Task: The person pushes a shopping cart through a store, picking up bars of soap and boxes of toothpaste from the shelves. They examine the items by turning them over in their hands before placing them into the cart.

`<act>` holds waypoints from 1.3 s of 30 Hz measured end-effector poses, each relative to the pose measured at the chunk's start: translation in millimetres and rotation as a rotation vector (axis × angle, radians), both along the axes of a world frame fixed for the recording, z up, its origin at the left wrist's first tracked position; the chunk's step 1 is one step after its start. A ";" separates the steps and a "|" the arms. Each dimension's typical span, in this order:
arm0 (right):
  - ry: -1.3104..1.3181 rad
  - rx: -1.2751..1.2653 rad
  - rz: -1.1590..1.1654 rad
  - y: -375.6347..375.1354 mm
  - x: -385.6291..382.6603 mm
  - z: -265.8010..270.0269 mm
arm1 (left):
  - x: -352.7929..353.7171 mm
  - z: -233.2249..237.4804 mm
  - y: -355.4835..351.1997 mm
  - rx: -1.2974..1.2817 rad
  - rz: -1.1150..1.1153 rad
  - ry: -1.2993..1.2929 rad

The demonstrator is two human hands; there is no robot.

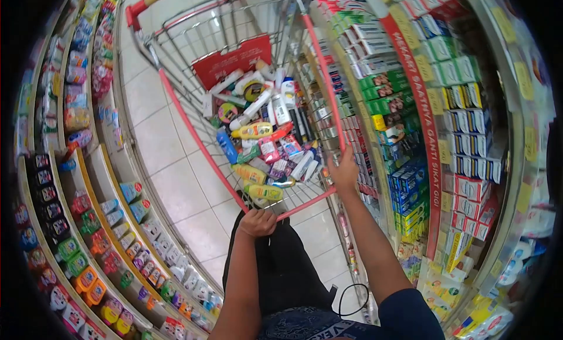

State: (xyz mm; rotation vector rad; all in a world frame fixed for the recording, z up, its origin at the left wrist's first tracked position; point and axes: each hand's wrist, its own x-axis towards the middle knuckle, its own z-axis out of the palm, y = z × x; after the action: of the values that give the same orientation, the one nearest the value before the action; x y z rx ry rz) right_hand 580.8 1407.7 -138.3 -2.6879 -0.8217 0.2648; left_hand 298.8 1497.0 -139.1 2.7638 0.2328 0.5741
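Both my hands are on the red rim of a metal shopping cart (180, 118). My left hand (258, 223) is closed round the rim at its near left corner. Higher up on the right, my right hand (344, 171) grips the rim near the other corner. Inside the basket lies a jumble of toiletries: a yellow bottle (255, 131), a blue bottle (226, 145), a white bottle (280, 108) and several small packs. A red sign panel (233, 61) hangs at the cart's far end.
Shelves with boxed goods (384, 88) stand close on my right, along a red shelf strip (427, 140) with white lettering. Curved shelves (126, 217) of small colourful packs line the left. White floor tiles (170, 158) show between the cart and the left shelves.
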 end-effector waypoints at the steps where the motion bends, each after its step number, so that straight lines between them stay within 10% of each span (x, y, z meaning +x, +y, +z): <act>1: -0.014 0.003 -0.015 4.4 0.8 1.8 | 2.1 -1.9 1.7 0.016 0.019 -0.017; 26: 0.013 0.035 -0.078 51.6 33.2 -23.4 | 34.2 -10.5 60.4 -0.036 -0.037 0.086; 39: -0.009 0.545 -0.098 51.8 20.6 -25.0 | 35.1 -12.8 85.5 0.003 -0.042 0.152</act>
State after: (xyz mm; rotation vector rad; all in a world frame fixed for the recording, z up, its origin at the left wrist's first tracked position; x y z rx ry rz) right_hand 601.4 1459.5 -163.3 -2.2075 -0.6464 -0.0002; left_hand 333.9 1582.5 -151.9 2.8102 0.2067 0.3535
